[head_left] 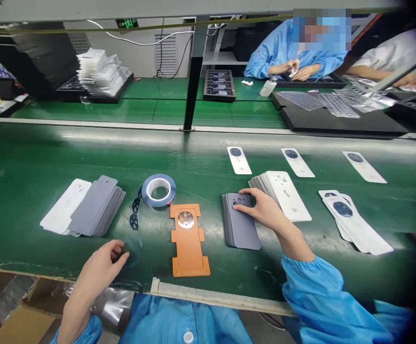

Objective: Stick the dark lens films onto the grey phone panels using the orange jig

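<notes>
My right hand (265, 209) reaches over a stack of grey phone-back panels (244, 229), thumb and fingers spread at its upper end around the camera holes. Whether it grips the top panel is unclear. Low on the left, my left hand (102, 263) hovers at the table's front edge, thumb and fingertips a little apart, near a clear film strip with dark round stickers (133, 221). That strip runs from a blue tape roll (158, 190). Between my hands lies an orange fixture (189, 243) with a round, shiny piece (186, 220) near its top.
Grey panels (95, 210) and white panels (66, 205) are stacked at left. More white panels (290, 196) stand right of my right hand, with stickered ones (361, 222) farther right. Three single panels lie behind. A post (192, 71) rises mid-table. A person in blue (275, 45) sits opposite.
</notes>
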